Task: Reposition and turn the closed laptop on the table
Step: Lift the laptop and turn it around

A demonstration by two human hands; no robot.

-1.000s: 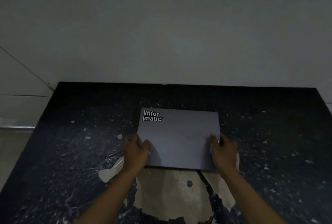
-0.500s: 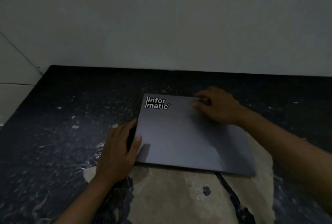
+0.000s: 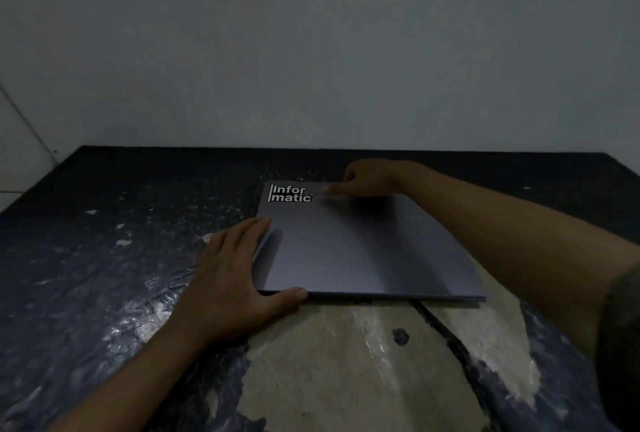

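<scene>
A closed grey laptop (image 3: 363,251) with a white "Informatic" sticker at its far left corner lies flat on the dark table (image 3: 104,258). My left hand (image 3: 235,279) lies against the laptop's near left corner, fingers along the left edge and thumb under the front edge. My right hand (image 3: 367,179) reaches across the lid to the far edge, fingers curled over it and thumb pressed on the lid beside the sticker. My right forearm crosses above the laptop's right side.
The table's dark covering is torn near me, showing a pale worn patch (image 3: 363,362). A plain grey wall (image 3: 311,51) rises right behind the table's far edge. The table's left edge (image 3: 38,186) runs diagonally beside a pale floor.
My right hand moved from the laptop's near right corner to its far edge. My left hand slid to the near left corner, thumb now under the front edge. The view moved closer.
</scene>
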